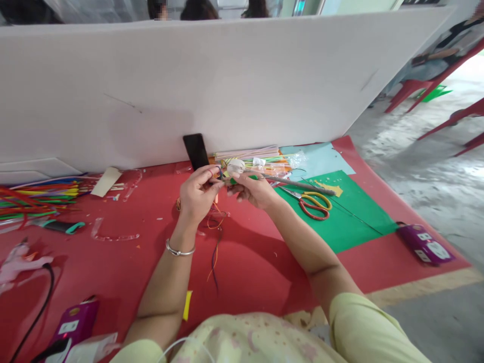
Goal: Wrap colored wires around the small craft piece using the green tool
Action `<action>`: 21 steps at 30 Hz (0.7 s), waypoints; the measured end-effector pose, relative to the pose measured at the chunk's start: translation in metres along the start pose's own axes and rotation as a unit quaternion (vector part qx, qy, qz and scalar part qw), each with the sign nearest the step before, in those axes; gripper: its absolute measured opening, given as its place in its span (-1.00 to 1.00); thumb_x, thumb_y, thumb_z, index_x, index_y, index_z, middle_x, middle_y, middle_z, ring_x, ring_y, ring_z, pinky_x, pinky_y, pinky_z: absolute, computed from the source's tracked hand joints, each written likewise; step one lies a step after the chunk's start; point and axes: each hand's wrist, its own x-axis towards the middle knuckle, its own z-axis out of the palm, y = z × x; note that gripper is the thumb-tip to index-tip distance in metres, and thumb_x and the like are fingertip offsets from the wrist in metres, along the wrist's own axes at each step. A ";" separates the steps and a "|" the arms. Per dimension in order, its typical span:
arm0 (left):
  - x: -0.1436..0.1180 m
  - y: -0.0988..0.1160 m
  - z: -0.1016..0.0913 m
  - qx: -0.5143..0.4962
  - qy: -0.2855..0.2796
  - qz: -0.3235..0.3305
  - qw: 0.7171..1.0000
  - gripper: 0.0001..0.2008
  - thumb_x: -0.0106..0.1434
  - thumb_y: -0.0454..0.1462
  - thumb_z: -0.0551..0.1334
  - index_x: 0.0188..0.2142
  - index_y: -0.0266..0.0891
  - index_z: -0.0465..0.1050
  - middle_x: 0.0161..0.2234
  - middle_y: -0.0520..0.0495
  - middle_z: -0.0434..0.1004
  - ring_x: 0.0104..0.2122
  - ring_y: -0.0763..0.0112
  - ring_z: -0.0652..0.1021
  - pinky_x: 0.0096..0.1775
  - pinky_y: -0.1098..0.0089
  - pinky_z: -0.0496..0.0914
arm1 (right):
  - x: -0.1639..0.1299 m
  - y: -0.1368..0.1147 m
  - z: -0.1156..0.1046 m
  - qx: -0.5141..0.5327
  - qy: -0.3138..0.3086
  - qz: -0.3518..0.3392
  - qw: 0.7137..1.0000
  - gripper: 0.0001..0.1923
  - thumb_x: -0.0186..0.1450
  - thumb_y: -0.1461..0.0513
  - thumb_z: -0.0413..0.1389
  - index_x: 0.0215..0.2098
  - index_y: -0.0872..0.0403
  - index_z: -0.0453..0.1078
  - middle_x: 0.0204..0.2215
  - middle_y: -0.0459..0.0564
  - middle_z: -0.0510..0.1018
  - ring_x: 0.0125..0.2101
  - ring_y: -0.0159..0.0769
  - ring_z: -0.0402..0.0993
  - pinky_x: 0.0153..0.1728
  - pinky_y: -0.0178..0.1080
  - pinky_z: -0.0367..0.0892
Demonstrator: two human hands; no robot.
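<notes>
Where red mat (113, 262) covers floor, white board (227, 85) walls off front. Scissors (312, 201) on green sheet (351, 222), phone (195, 151) propped against board. Left hand (196, 194) and right hand (253, 189) together, pinching threads (215, 247) above mat.

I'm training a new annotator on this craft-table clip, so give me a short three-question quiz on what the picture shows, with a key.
1. True or false: the scissors lie on the green sheet, touched by neither hand.
2. Which wrist wears the silver bangle? A. the left B. the right C. both
3. Fill in: the dark phone leans against the white ____.

Key
1. True. The right hand and left hand meet above the red mat, pinching a small piece with coloured threads hanging below.
2. A.
3. Board.
</notes>
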 end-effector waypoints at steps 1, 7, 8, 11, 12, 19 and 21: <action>0.000 0.001 0.000 -0.002 0.001 -0.004 1.000 -0.68 0.26 -0.23 0.55 0.02 -0.17 0.79 0.11 -0.21 0.75 -0.23 0.32 0.72 -0.10 0.21 0.73 | 0.000 0.001 0.000 0.000 -0.005 -0.002 1.000 -0.35 0.10 -0.23 0.56 -0.17 0.10 0.68 -0.29 0.07 0.79 -0.40 -0.25 0.75 -0.54 -0.36 0.55; 0.003 0.003 0.001 -0.078 0.001 -0.041 0.996 -0.54 0.15 -0.13 0.66 0.02 -0.17 0.79 0.13 -0.24 0.72 -0.23 0.35 0.71 -0.09 0.24 0.72 | -0.007 -0.004 0.004 -0.156 -0.009 -0.117 0.981 -0.38 0.33 -0.29 0.37 -0.33 0.11 0.68 -0.39 0.04 0.74 -0.39 -0.32 0.67 -0.30 -0.28 0.62; 0.003 0.002 0.001 -0.090 -0.001 -0.047 0.995 -0.51 0.12 -0.12 0.68 0.04 -0.16 0.79 0.15 -0.24 0.71 -0.22 0.35 0.71 -0.07 0.23 0.72 | -0.009 -0.006 0.005 -0.173 -0.014 -0.134 0.976 -0.38 0.37 -0.28 0.35 -0.34 0.11 0.67 -0.40 0.02 0.72 -0.41 -0.34 0.64 -0.31 -0.28 0.61; 0.003 -0.001 0.002 -0.101 0.000 -0.051 0.994 -0.44 0.12 -0.08 0.69 0.10 -0.13 0.77 0.20 -0.24 0.70 -0.15 0.31 0.72 -0.02 0.20 0.71 | -0.011 -0.006 0.007 -0.163 -0.012 -0.163 0.973 -0.39 0.37 -0.28 0.35 -0.33 0.09 0.68 -0.39 0.00 0.71 -0.42 -0.33 0.63 -0.34 -0.27 0.59; 0.003 -0.002 0.001 -0.092 0.004 -0.044 0.995 -0.44 0.14 -0.06 0.67 0.11 -0.13 0.76 0.20 -0.24 0.70 -0.13 0.29 0.73 -0.02 0.19 0.71 | -0.010 -0.005 0.007 -0.149 -0.006 -0.165 0.975 -0.39 0.35 -0.29 0.36 -0.32 0.09 0.68 -0.39 0.00 0.71 -0.42 -0.33 0.63 -0.35 -0.27 0.59; 0.000 0.005 0.004 0.135 0.040 0.086 0.986 -0.70 0.42 -0.02 0.46 -0.04 -0.17 0.76 0.33 -0.29 0.64 -0.12 0.21 0.73 -0.12 0.17 0.68 | -0.007 0.002 0.009 -0.083 0.047 -0.164 0.982 -0.42 0.32 -0.28 0.40 -0.33 0.07 0.72 -0.43 0.02 0.73 -0.46 -0.31 0.65 -0.41 -0.27 0.56; 0.000 0.007 0.006 0.126 0.053 0.071 0.988 -0.73 0.41 -0.02 0.44 -0.16 -0.17 0.76 0.35 -0.28 0.63 -0.07 0.17 0.73 -0.19 0.20 0.67 | -0.007 0.001 0.008 -0.078 0.051 -0.152 0.984 -0.38 0.29 -0.31 0.40 -0.35 0.09 0.71 -0.45 0.03 0.73 -0.49 -0.31 0.62 -0.43 -0.27 0.55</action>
